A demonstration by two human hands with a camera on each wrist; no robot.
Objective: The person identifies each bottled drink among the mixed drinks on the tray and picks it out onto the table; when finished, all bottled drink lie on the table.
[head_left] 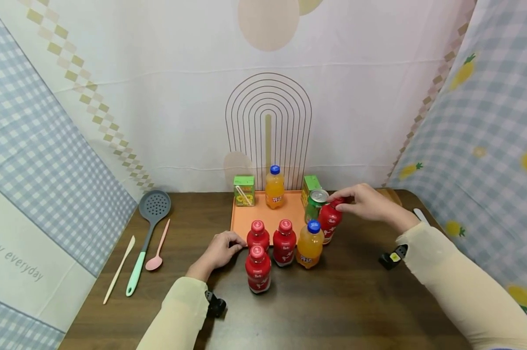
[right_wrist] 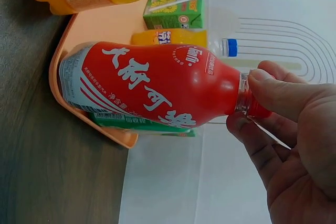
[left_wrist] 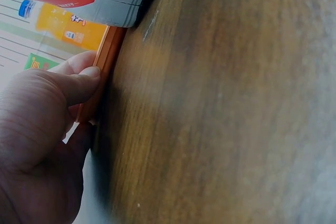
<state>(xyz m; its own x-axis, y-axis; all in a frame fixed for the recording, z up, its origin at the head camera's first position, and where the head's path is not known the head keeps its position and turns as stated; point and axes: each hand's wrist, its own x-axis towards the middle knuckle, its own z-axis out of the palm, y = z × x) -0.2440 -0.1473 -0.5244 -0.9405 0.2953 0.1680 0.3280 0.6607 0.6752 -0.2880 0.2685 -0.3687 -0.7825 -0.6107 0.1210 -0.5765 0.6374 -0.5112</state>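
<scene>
My right hand (head_left: 363, 201) pinches a red bottle (head_left: 329, 221) by its cap and neck, at the right side of the orange tray (head_left: 246, 215). In the right wrist view that bottle (right_wrist: 157, 82) overlaps the tray's rim; I cannot tell whether its base touches. At the tray's front left corner, my left hand (head_left: 219, 249) grips the edge between thumb and fingers. A green can (head_left: 312, 212) stands beside the held bottle. Near the tray's front are a red bottle (head_left: 257, 233), a second red bottle (head_left: 284, 245) and an orange soda bottle (head_left: 309, 248).
Another red bottle (head_left: 258, 272) stands nearest me. A juice box (head_left: 244, 192), an orange soda bottle (head_left: 274, 189) and another juice box (head_left: 310, 184) line the back. Left lie a slotted skimmer (head_left: 154, 206), a pink spoon (head_left: 154, 263) and a pale knife (head_left: 120, 270).
</scene>
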